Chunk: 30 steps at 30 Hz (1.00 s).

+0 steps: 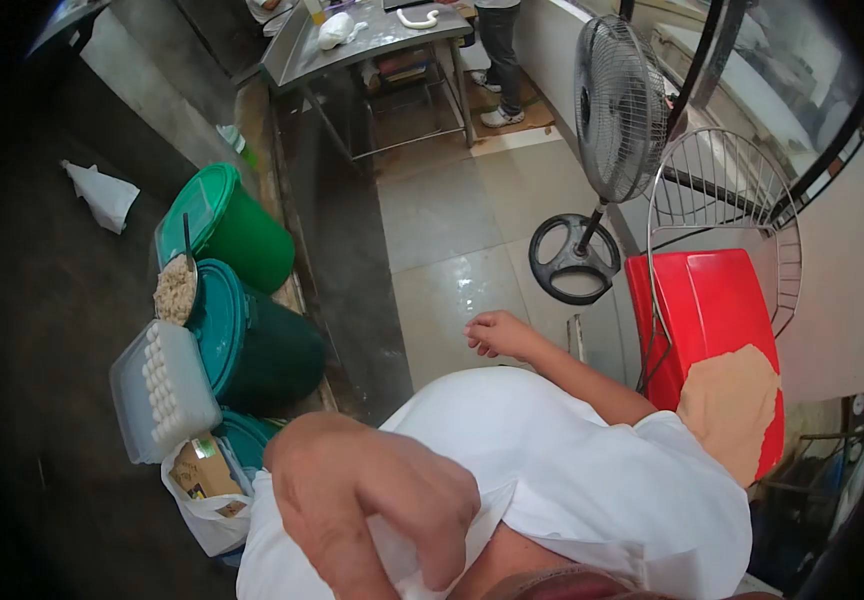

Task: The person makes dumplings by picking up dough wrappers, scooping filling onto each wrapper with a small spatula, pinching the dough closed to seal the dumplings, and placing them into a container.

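Large and close to the camera, my left hand (377, 495) is raised in front of the white shirt (612, 460), near its collar. Its fingers are curled and pressed together, and anything between them is hidden. My right hand (494, 334) hangs above the tiled floor (457, 300), beyond the shirt front. It holds nothing, and its fingers are loosely bent and slightly apart. Left of the shirt stand a green bucket (262, 240) and dark teal buckets (277, 355). Beside them are a bowl of pale crumbly food (175, 290) and a tray of white round pieces (187, 375).
A standing fan (617, 110) and a wire rack (787, 270) by a red container (702, 300) are on the right. Ahead is a metal table (382, 45), with a person's legs (499, 60) beside it. A white bag (197, 520) lies at lower left.
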Available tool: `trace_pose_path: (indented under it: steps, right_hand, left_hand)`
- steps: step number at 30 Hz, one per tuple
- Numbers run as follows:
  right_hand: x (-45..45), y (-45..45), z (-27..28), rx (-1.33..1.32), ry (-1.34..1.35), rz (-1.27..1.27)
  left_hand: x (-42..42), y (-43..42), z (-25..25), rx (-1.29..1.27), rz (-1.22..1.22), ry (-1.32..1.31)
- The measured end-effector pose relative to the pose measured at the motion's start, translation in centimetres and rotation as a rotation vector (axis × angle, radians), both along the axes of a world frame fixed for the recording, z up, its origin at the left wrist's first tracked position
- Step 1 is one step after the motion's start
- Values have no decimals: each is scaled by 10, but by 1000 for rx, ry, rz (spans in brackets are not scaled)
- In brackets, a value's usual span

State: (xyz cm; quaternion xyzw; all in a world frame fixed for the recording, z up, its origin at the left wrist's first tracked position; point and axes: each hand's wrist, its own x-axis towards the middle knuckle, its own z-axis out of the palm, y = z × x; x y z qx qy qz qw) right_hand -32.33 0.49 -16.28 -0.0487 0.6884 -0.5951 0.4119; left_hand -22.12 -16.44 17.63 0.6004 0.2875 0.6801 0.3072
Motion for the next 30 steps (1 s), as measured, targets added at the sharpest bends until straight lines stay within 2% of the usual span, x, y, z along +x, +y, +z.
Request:
trace_pose_path:
  steps: [2,6,8,11,18,20,24,26,30]
  right_hand:
    - [-9,-3,-3,-7,12,45]
    - [-27,-15,-5,22,-12,96]
    - [-39,-24,-4,44,-5,127]
    - [-56,-40,-9,53,-11,141]
    - [-96,-97,-2,197,12,177]
    - [-108,-120,3,219,32,184]
    - [-121,-166,13,254,17,212]
    - [-127,-189,17,281,25,234]
    - [-136,-227,14,296,56,270]
  left_hand:
    - [-6,11,11,30,19,-32]
    - [-22,9,8,56,62,-6]
    - [-29,0,6,39,169,17]
    - [-45,-18,-2,94,159,-1]
    - [-78,-109,-12,135,211,60]
    - [-85,-132,-14,259,176,-3]
    - [-96,-184,-9,315,196,-36]
    - [-101,-210,-8,-79,-27,-21]
    - [-108,-264,-20,135,109,69]
